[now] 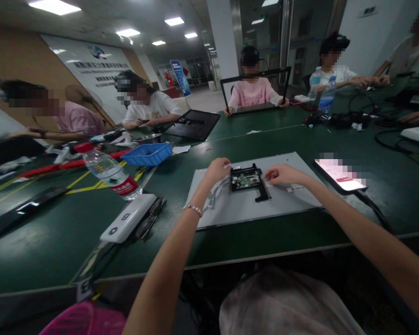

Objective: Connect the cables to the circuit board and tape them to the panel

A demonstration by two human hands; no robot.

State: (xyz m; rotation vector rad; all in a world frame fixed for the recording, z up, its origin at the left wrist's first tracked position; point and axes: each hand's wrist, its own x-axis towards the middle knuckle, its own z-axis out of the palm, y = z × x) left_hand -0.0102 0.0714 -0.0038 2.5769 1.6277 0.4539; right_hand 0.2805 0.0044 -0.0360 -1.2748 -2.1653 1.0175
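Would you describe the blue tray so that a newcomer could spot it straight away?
On the green table, find the red-capped bottle left of the grey panel. The blue tray sits just beyond it, open and shallow. Its solid blue walls set it apart from the clear bottle.

Green table, blue tray, silver-grey panel, pink basket (vividly so)

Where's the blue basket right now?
In the head view, the blue basket sits on the green table, on your left, just right of the red-capped bottle.
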